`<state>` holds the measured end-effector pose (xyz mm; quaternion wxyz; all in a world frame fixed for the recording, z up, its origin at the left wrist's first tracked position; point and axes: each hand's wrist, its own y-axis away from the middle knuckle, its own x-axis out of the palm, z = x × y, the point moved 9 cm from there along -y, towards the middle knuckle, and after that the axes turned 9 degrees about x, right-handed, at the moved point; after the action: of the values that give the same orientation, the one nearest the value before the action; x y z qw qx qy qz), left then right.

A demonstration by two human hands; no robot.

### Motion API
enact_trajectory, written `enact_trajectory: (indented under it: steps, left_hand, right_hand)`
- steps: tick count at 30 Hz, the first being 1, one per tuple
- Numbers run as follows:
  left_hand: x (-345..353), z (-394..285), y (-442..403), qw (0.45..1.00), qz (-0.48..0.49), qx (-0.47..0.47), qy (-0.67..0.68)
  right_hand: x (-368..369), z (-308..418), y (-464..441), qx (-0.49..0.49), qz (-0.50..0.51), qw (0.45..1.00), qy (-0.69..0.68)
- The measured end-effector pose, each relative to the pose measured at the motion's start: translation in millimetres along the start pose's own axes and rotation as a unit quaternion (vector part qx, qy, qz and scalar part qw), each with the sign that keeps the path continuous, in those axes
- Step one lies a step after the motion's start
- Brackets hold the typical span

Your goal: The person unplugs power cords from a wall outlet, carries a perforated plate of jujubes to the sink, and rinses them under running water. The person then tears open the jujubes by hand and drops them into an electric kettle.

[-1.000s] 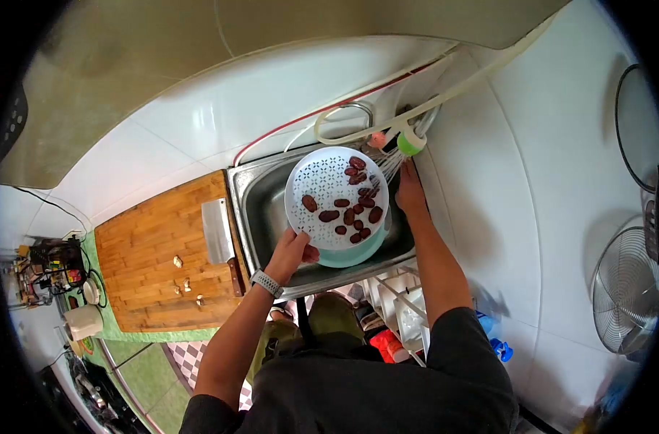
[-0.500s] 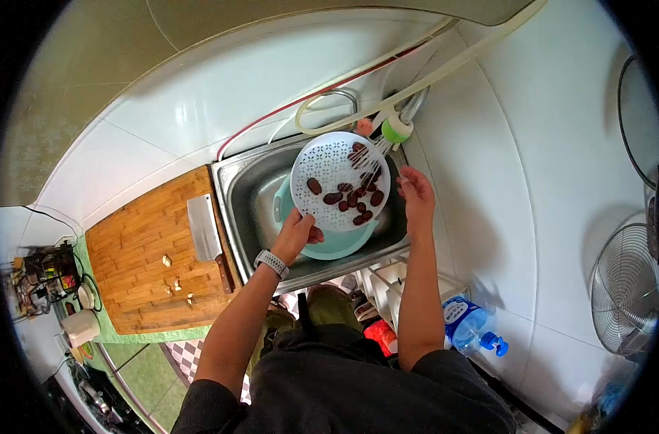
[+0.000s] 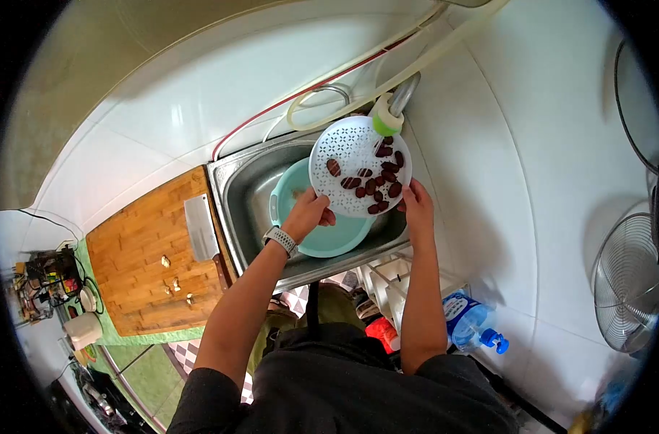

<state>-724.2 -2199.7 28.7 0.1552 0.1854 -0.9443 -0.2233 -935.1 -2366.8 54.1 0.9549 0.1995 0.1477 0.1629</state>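
Note:
A round white strainer (image 3: 329, 146) with a perforated pattern is held over the sink, carrying several dark red dried dates (image 3: 370, 186), most of them toward its right side. My left hand (image 3: 308, 215) grips its lower left rim, fingers curled. On the lower right rim, my right hand (image 3: 418, 207) is closed on the edge, some of its fingers hidden. Right above the strainer's top edge is the green and white faucet head (image 3: 387, 119). Beneath, a mint green basin (image 3: 329, 244) sits in the sink, partly covered by the strainer.
The steel sink (image 3: 235, 181) surrounds the basin. To its left lies a wooden cutting board (image 3: 134, 253) with a cleaver (image 3: 201, 228) and small pale pieces (image 3: 166, 261). A blue-capped water bottle (image 3: 470, 323) stands low at right. Hoses (image 3: 300, 94) run along the tiled wall.
The strainer has moved up and right, closer beneath the faucet head. My right hand, earlier beside the rim, now holds it. The spray seen before is largely hidden or gone.

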Motion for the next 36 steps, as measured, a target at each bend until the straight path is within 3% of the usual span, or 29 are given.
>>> enact_trajectory:
  steps: [8,15,19,25,27,30,36]
  left_hand:
    - [-21,41,32,0.999,-0.005,-0.052,0.002]
    - [-70,54,71,0.996,-0.076,-0.051,0.02]
    - [-80,59,77,0.997,-0.052,-0.047,0.005]
    - [-62,57,72,0.998,-0.042,-0.05,0.006]
    - [-57,59,70,0.998,-0.017,-0.064,-0.001]
    - [-52,51,71,0.998,-0.01,-0.067,-0.012]
    - [-55,39,69,0.997,-0.051,-0.059,0.016]
  right_hand:
    - [7,-44,13,-0.002,0.002,1.0,0.01]
    - [62,-40,39,0.022,0.112,0.99,0.078]
    - [69,-39,46,0.002,0.125,0.986,0.111]
    - [48,-35,48,0.022,0.096,0.979,0.18]
    - [44,-25,47,-0.042,0.077,0.973,0.215]
    - [39,-22,42,-0.092,0.052,0.97,0.219]
    - [45,10,50,-0.078,0.06,0.98,0.173]
